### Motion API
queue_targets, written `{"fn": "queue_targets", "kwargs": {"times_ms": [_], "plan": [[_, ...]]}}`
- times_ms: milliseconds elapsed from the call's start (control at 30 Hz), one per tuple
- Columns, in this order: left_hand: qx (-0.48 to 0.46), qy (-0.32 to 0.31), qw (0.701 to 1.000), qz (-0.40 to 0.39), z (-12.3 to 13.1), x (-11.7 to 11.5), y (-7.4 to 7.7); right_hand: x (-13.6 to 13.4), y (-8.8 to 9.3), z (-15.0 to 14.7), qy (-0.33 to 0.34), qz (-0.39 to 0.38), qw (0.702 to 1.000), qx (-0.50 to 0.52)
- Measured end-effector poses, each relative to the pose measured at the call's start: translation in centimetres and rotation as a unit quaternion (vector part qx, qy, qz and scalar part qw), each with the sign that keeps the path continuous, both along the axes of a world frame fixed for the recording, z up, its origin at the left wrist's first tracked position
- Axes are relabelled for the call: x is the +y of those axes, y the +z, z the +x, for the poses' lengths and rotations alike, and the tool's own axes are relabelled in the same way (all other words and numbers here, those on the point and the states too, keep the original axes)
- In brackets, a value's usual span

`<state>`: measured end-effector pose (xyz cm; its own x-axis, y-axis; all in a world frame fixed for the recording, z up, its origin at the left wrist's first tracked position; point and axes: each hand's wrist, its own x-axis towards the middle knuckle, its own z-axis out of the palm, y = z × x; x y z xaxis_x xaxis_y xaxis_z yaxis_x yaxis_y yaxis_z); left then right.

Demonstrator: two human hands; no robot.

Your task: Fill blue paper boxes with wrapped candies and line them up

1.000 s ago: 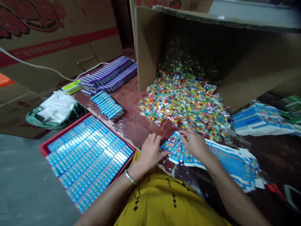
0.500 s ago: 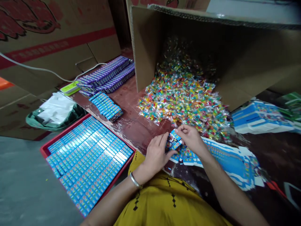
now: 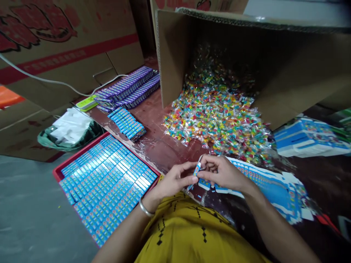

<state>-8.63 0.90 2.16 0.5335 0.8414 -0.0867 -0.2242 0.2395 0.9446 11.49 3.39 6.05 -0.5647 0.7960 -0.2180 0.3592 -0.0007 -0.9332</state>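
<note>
My left hand (image 3: pixel 171 180) and my right hand (image 3: pixel 223 171) meet over the table's near edge and pinch one small blue printed carton (image 3: pixel 196 169) between their fingertips, holding it edge-on just above the table. Under and to the right of my hands lies a fanned row of flat blue carton blanks (image 3: pixel 268 182). Beyond my hands spreads a heap of small clear packets of coloured sweets (image 3: pixel 219 117), spilling out of a big cardboard box (image 3: pixel 287 65) lying on its side.
A red tray (image 3: pixel 59 171) packed with several rows of blue boxes sits at the left. Behind it lie a short row of blue boxes (image 3: pixel 127 124), purple boxes (image 3: pixel 128 86), a green bag of white scraps (image 3: pixel 71 129) and, at the right, stacked blue blanks (image 3: pixel 307 138).
My hands lifted one blue carton off the pile of flat blanks, then turned it edge-on and drew it in between both sets of fingertips.
</note>
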Motion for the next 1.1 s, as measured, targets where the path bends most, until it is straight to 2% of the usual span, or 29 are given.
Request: {"fn": "queue_targets", "kwargs": {"times_ms": [67,200,233,333,433,533,633,700,767,933,1100], "plan": [[0.027,0.008,0.999,0.02,0.0,-0.2,0.0,0.4,0.3,0.1,0.013,-0.037,0.999,-0.005],[0.03,0.122,0.992,-0.006,0.5,-0.2,-0.4,0.3,-0.5,-0.6,-0.171,0.032,0.983,0.052],[0.018,0.156,0.988,-0.015,0.7,-0.3,-0.6,0.1,-0.9,-1.0,-0.195,0.049,0.978,0.06],[-0.007,0.237,0.971,-0.026,1.5,-0.5,-1.0,-0.4,-2.4,-2.1,-0.2,0.058,0.976,0.061],[0.018,0.294,0.955,-0.027,2.2,-0.8,-1.3,-0.8,-3.5,-2.9,-0.237,0.085,0.966,0.056],[0.036,0.355,0.934,-0.011,2.5,-1.0,-1.4,-0.9,-3.9,-3.6,-0.271,0.113,0.955,0.053],[0.039,0.397,0.916,0.03,2.5,-1.1,-1.3,-0.8,-4.0,-4.3,-0.303,0.123,0.939,0.102],[0.057,0.38,0.922,0.055,2.3,-1.1,-1.1,-0.8,-4.2,-4.6,-0.313,0.133,0.931,0.129],[0.085,0.329,0.938,0.072,1.9,-1.1,-1.0,-0.9,-4.6,-4.8,-0.31,0.145,0.931,0.129],[0.103,0.209,0.968,0.09,0.5,-0.8,-0.6,-1.1,-5.2,-4.3,-0.296,0.181,0.936,0.056],[0.069,0.164,0.982,0.066,0.0,-0.8,-0.2,-0.4,-4.4,-3.6,-0.254,0.239,0.937,0.02]]}}
